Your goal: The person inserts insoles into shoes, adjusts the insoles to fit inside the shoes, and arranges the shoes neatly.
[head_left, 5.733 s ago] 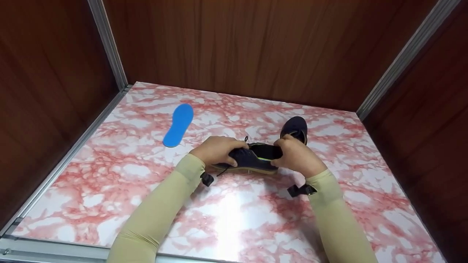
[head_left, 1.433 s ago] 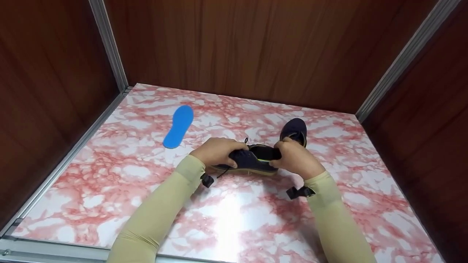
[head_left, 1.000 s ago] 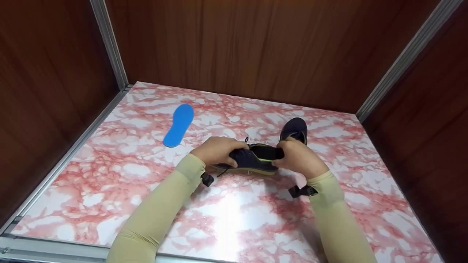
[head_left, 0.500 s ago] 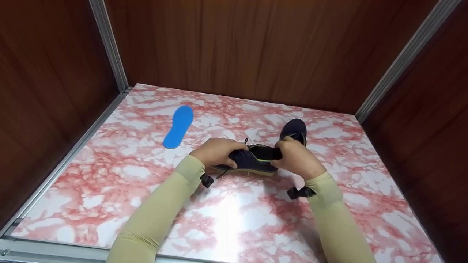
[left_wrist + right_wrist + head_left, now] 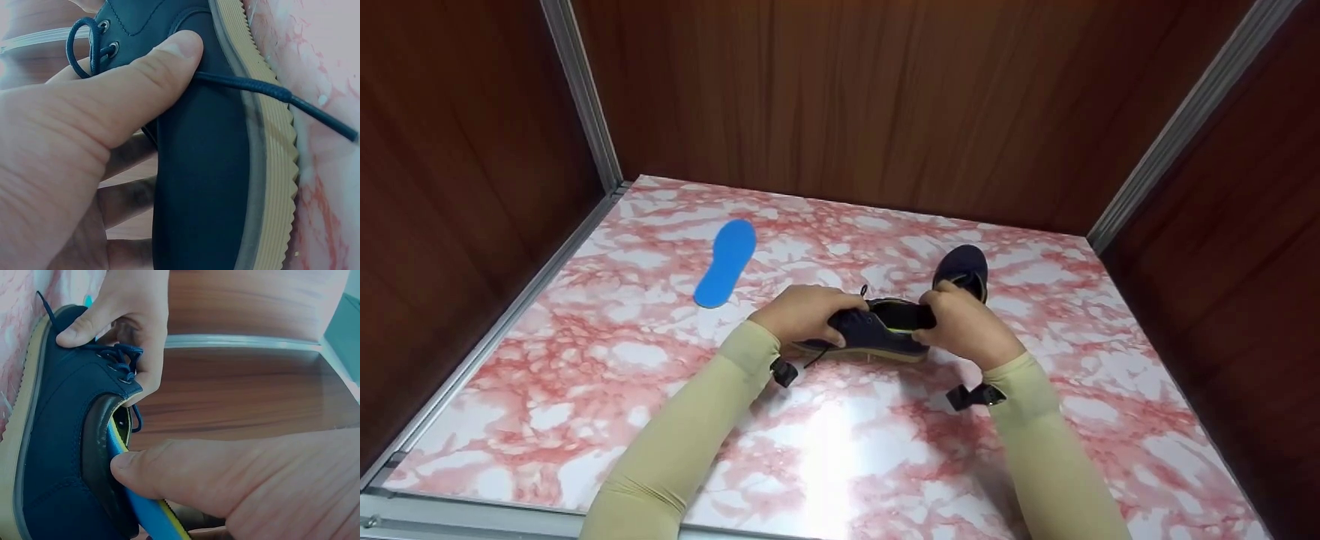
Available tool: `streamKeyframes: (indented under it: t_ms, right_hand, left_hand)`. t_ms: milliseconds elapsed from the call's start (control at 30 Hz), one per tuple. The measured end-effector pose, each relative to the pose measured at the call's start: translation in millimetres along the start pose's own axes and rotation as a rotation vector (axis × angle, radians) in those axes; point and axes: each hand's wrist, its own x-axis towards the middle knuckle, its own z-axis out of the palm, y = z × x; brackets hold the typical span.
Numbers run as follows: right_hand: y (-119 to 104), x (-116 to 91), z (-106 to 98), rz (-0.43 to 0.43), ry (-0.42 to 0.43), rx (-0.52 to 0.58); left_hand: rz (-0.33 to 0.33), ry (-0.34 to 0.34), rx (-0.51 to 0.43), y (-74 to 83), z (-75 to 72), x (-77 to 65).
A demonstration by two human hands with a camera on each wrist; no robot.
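Note:
A dark blue lace-up shoe (image 5: 877,334) with a tan ridged sole lies across the table in the head view, toe to the left. My left hand (image 5: 802,312) grips its front part, thumb on the near side and fingers over the far side. At the heel end, my right hand (image 5: 971,324) pinches an insole (image 5: 151,516), blue with a yellow edge, that sits partly inside the shoe opening. The right thumb presses its blue side in the right wrist view; the fingers behind it are mostly hidden. A loose lace (image 5: 242,84) hangs past the left thumb.
A second dark shoe (image 5: 962,262) stands just beyond my right hand, toe away from me. Farther left lies a flat blue insole (image 5: 727,262). Brown wood-grain panels (image 5: 840,97) wall in the red-and-white marbled table (image 5: 645,420) at back and sides.
My right hand shifts only slightly at the shoe opening. The left hand keeps its grip; the shoes and the loose blue insole stay in place.

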Motion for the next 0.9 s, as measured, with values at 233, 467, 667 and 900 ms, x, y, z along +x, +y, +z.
streamKeyframes:
  t_ms: [233,467,667,900]
  right_hand:
    - [2,2,2,-0.005,-0.030,0.004]
    - [6,2,-3,0.027,-0.091,0.034]
    - [9,-2,-11,0.020,-0.094,0.045]
    - [9,-1,-11,0.019,-0.100,0.051]
  left_hand:
    - [-0.004,-0.002,0.002,-0.2,0.4,0.4]
    - [-0.009,-0.011,-0.008,-0.4,1.4,0.0]
    - [-0.009,-0.011,-0.017,-1.2,0.8,0.6]
    - [0.001,-0.020,-0.007,-0.9,-0.7,0.7]
